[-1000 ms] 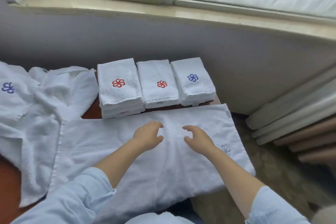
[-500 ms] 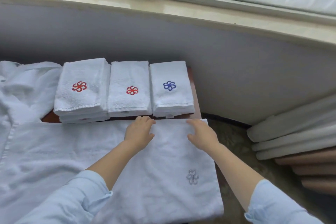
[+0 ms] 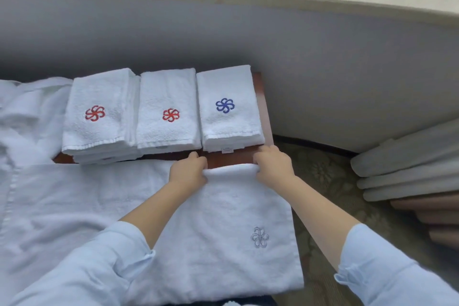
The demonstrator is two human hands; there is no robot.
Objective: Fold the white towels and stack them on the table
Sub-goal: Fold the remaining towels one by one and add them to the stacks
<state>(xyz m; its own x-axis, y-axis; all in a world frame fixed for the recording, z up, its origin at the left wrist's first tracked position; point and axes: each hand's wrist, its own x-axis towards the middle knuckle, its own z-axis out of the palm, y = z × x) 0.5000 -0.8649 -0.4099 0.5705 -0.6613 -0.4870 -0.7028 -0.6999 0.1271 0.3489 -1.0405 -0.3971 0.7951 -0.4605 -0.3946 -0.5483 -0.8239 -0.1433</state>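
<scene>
Because the fingers of both hands were curled down over the far edge of the spread towel (image 3: 173,218), the fingertips were hidden, and how far they reached under the cloth could not be told. The left hand (image 3: 188,169) gripped that edge, knuckles up. The right hand (image 3: 272,165) pinched the same edge near the towel's far right corner. The hem between them was bunched and raised a little off the table (image 3: 231,158).

Both forearms reached forward, nearly parallel, out of pale blue sleeves (image 3: 99,268). The sleeves covered part of the towel's near side, and its near edge ran out of sight at the bottom. A grey emblem (image 3: 259,237) showed on the towel beside the right forearm.

Most of the table lay under cloth, so only a brown strip showed beyond the hands. On its far part stood three stacks of folded white towels in a row, side by side. The left stack (image 3: 96,97) and the middle stack (image 3: 169,92) bore red emblems, and the right stack (image 3: 228,87) a blue one. A small label at the right stack's front was too small to read.

Further left lay a heap of unfolded towels (image 3: 27,112), cut off by the frame. To the right, pale fabric folds (image 3: 409,164) rested on the patterned floor (image 3: 323,174).
</scene>
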